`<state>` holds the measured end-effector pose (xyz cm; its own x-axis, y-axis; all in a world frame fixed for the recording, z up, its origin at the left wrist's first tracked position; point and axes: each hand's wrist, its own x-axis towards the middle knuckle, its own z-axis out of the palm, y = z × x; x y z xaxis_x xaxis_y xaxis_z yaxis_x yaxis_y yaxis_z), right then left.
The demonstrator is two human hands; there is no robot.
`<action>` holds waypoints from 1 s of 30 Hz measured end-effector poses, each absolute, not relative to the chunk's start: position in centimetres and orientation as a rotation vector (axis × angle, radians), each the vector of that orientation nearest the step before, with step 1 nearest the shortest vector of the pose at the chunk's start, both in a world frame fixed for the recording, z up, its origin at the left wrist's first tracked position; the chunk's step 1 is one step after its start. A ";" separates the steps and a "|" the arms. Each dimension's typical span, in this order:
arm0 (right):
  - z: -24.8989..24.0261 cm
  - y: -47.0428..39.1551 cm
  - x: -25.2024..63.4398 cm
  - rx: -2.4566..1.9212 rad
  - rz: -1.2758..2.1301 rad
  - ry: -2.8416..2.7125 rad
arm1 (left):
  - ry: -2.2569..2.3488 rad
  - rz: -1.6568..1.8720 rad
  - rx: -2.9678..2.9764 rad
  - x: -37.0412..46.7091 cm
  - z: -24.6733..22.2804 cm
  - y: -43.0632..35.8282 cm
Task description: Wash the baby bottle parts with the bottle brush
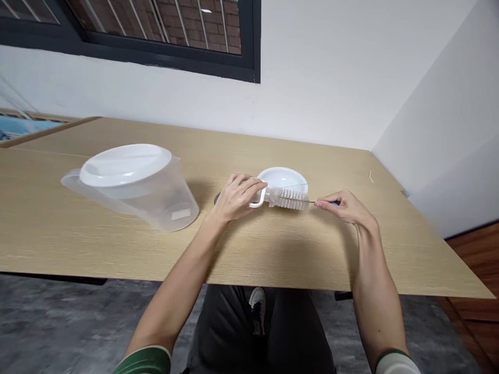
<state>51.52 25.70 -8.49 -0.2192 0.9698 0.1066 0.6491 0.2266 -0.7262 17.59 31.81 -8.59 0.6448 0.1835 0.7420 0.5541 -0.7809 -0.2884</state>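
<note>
My left hand (237, 196) is wrapped round an object lying sideways, mostly hidden under the fingers; a white loop-shaped handle (262, 195) shows at its right side. A bottle brush (290, 199) with pale bristles lies level just right of that handle, its tip end close to the handle. The brush's thin wire runs right to my right hand (343, 205), whose fingers pinch its blue grip. Behind the bristles sits a white bowl (281, 175) on the table. Whether the bristles touch the bowl cannot be made out.
A large translucent pitcher (167, 195) with a white lid stands on the wooden table (253, 254) left of my left hand. A thin white strip (371, 176) lies at the back right. The wall and a dark-framed window (163, 49) are behind the table.
</note>
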 end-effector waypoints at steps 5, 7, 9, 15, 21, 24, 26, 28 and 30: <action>-8.4 25.7 50.7 -1.363 0.588 -1.988 | -0.610 -1.002 -2.357 17.2 -8.6 32.0; -8.4 25.8 50.4 -1.315 0.503 -2.010 | -0.614 -0.987 -2.362 17.2 -8.7 32.1; -8.3 25.8 50.0 -1.272 0.449 -2.027 | -0.626 -0.967 -2.385 17.3 -8.8 32.1; -8.1 25.5 49.4 -1.317 0.597 -1.969 | -0.662 -1.025 -2.470 17.8 -9.0 31.9; -8.5 25.8 50.4 -1.380 0.768 -1.961 | -0.752 -1.102 -2.508 17.3 -9.1 32.2; -8.3 25.8 50.5 -1.390 0.814 -1.963 | -0.750 -1.136 -2.515 16.9 -9.0 32.4; -8.1 25.9 50.4 -1.385 0.827 -1.944 | -0.733 -1.132 -2.545 16.8 -9.0 32.5; -8.0 25.9 50.3 -1.345 0.836 -1.937 | -0.723 -1.123 -2.575 16.7 -8.9 32.6; -7.9 25.9 50.3 -1.295 0.814 -1.959 | -0.720 -1.110 -2.582 16.7 -8.9 32.6</action>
